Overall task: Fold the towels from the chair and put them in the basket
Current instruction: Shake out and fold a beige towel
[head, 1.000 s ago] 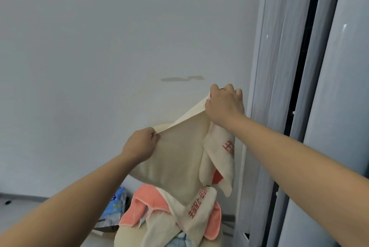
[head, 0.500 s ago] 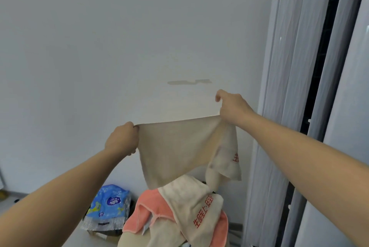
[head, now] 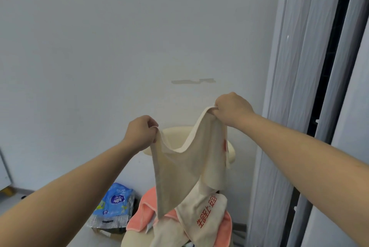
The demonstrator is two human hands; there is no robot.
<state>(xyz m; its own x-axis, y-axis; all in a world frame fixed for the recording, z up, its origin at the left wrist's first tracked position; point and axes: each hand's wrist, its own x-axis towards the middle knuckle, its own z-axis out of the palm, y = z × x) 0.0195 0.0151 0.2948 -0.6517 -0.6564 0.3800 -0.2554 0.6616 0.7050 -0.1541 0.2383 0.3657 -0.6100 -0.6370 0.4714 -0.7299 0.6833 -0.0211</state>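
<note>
I hold a cream towel (head: 183, 169) up in the air in front of the chair. My left hand (head: 140, 132) pinches its left top corner and my right hand (head: 231, 110) grips the right top corner, a little higher. The top edge sags between my hands. Below it, a cream chair (head: 229, 151) carries a pile: a pink towel (head: 143, 216) and another cream towel with red characters (head: 205, 214). No basket is in view.
A white wall (head: 119, 47) stands close behind the chair. Grey curtains (head: 295, 87) and a dark window frame run down the right side. A blue plastic package (head: 113, 206) lies on the floor left of the chair.
My hands have come closer together, so the stretched top edge of the towel now sags. The towel hangs lower over the pile.
</note>
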